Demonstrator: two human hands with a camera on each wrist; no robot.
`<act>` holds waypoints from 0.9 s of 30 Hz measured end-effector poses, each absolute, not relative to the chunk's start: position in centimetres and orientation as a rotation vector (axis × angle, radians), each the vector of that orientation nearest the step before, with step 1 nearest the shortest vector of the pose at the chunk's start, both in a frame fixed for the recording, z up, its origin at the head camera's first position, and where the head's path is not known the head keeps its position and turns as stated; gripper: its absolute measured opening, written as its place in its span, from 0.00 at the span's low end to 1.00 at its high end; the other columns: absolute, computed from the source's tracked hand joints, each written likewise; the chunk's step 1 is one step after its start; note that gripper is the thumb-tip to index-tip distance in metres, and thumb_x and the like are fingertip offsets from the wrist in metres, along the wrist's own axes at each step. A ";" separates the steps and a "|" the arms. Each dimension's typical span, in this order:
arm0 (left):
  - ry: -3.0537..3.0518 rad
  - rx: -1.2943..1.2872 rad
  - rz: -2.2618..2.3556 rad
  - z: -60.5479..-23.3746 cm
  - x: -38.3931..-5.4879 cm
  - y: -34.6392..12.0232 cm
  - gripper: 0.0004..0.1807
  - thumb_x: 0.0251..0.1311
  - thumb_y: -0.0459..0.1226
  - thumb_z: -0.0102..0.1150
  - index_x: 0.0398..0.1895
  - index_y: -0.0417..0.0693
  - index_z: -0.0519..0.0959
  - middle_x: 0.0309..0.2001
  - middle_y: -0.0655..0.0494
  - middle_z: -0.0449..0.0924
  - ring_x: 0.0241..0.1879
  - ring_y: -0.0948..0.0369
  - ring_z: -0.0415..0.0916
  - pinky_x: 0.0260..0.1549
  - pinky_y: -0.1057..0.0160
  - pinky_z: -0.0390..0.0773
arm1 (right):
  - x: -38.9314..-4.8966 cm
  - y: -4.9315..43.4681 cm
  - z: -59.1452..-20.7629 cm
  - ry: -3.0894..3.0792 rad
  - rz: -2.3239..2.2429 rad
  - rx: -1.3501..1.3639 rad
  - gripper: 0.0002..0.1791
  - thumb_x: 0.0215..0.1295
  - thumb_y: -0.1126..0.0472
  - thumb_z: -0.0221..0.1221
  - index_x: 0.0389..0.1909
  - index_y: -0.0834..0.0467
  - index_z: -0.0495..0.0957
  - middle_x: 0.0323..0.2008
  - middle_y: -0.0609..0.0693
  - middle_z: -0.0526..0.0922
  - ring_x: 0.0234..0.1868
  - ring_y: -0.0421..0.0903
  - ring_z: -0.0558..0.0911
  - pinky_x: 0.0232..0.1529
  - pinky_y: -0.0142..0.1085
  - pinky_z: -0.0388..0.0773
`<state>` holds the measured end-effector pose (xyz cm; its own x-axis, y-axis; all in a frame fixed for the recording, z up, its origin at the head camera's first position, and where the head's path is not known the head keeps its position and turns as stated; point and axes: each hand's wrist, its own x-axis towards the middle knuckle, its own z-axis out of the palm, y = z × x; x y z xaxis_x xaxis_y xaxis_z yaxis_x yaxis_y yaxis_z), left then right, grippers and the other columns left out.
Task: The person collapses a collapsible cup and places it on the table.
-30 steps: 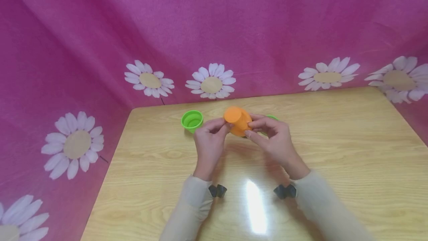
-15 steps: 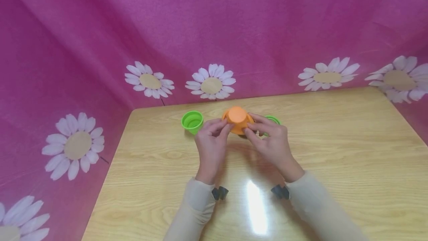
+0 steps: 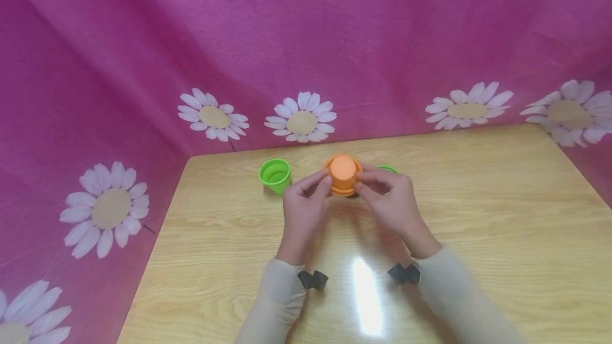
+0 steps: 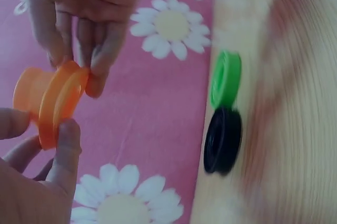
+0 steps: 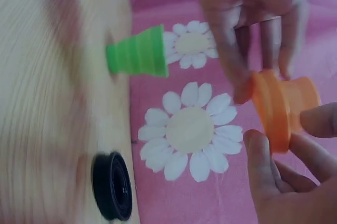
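An orange collapsible cup [image 3: 343, 171] is held between both hands above the table, its round base turned up towards the head camera. My left hand [image 3: 304, 211] pinches its left side with thumb and fingers. On the opposite side, my right hand [image 3: 394, 208] pinches the wide rim. The wrist views show the cup partly folded, with a narrow base section [image 5: 303, 95] standing out of broader rings [image 4: 58, 105]. Left of the hands, a green collapsible cup [image 3: 275, 175] stands extended, mouth up. A second green cup [image 4: 226, 79], folded flat, lies mostly hidden behind my right hand in the head view.
A black round folded piece [image 4: 223, 141] lies on the table beside the flat green cup, almost covered by the orange cup in the head view. The wooden table [image 3: 215, 259] ends at a pink curtain [image 3: 373, 41] with daisies.
The orange cup has swung from a leftward tilt to having its base face the head camera, and sits slightly further right. Its base section looks shorter. Both hands keep their hold.
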<state>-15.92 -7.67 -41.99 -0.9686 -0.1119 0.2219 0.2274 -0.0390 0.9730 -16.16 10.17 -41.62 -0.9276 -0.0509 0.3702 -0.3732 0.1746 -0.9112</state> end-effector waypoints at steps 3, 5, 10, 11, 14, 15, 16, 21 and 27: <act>-1.818 -0.028 -2.335 -41.9 -16.2 -7.6 0.12 0.62 0.26 0.65 0.49 0.32 0.84 0.47 0.43 0.86 0.42 0.56 0.85 0.43 0.55 0.86 | -16.2 10.2 -41.6 -2.082 1.981 0.402 0.08 0.63 0.76 0.64 0.42 0.73 0.84 0.49 0.64 0.84 0.47 0.47 0.85 0.48 0.34 0.84; -1.673 0.021 -2.496 -41.9 -16.2 -7.5 0.13 0.60 0.23 0.65 0.48 0.32 0.84 0.47 0.43 0.85 0.43 0.56 0.85 0.44 0.55 0.86 | -16.3 10.2 -41.4 -2.003 2.080 0.343 0.07 0.64 0.75 0.63 0.41 0.75 0.83 0.45 0.63 0.86 0.42 0.45 0.86 0.45 0.37 0.86; -1.391 0.083 -2.813 -41.6 -16.2 -7.4 0.18 0.58 0.16 0.60 0.46 0.40 0.87 0.51 0.42 0.83 0.46 0.54 0.83 0.46 0.56 0.85 | -16.9 10.3 -41.1 -1.833 2.423 0.180 0.14 0.66 0.71 0.65 0.51 0.68 0.78 0.37 0.53 0.87 0.38 0.45 0.87 0.43 0.41 0.86; -1.365 0.085 -2.844 -41.6 -16.2 -7.4 0.19 0.58 0.15 0.59 0.46 0.41 0.87 0.52 0.42 0.82 0.46 0.54 0.83 0.46 0.57 0.85 | -17.0 10.3 -41.1 -1.824 2.478 0.165 0.17 0.66 0.70 0.65 0.54 0.66 0.76 0.37 0.52 0.87 0.39 0.45 0.87 0.44 0.41 0.86; -1.351 0.080 -2.872 -41.5 -16.2 -7.4 0.21 0.58 0.14 0.58 0.47 0.42 0.87 0.54 0.42 0.81 0.46 0.54 0.83 0.46 0.57 0.85 | -17.1 10.4 -41.0 -1.847 2.533 0.158 0.24 0.65 0.71 0.65 0.61 0.64 0.73 0.36 0.52 0.87 0.38 0.45 0.87 0.44 0.40 0.86; -1.351 0.074 -2.870 -41.5 -16.1 -7.3 0.21 0.57 0.14 0.58 0.48 0.41 0.87 0.54 0.42 0.80 0.47 0.54 0.82 0.46 0.57 0.84 | -17.1 10.3 -41.0 -1.864 2.506 0.174 0.25 0.65 0.71 0.65 0.62 0.65 0.73 0.36 0.53 0.87 0.38 0.45 0.87 0.43 0.39 0.86; -1.351 0.071 -2.867 -41.5 -16.1 -7.3 0.22 0.57 0.14 0.58 0.48 0.41 0.86 0.53 0.42 0.81 0.47 0.54 0.82 0.46 0.57 0.84 | -17.1 10.3 -41.0 -1.880 2.465 0.188 0.25 0.64 0.72 0.65 0.62 0.66 0.72 0.35 0.53 0.86 0.36 0.45 0.87 0.42 0.38 0.87; -1.340 0.060 -2.817 -41.6 -15.9 -6.9 0.23 0.54 0.12 0.57 0.47 0.39 0.86 0.49 0.43 0.84 0.46 0.55 0.83 0.45 0.58 0.85 | -17.0 9.8 -41.2 -1.885 2.278 0.286 0.21 0.59 0.80 0.63 0.54 0.72 0.73 0.33 0.57 0.84 0.32 0.47 0.88 0.37 0.39 0.87; -1.372 0.052 -2.679 -41.6 -15.8 -6.1 0.23 0.48 0.11 0.59 0.47 0.33 0.85 0.47 0.42 0.85 0.46 0.53 0.83 0.45 0.57 0.86 | -16.6 9.2 -41.4 -1.880 2.157 0.303 0.15 0.57 0.81 0.61 0.45 0.71 0.73 0.32 0.61 0.83 0.32 0.47 0.88 0.36 0.42 0.87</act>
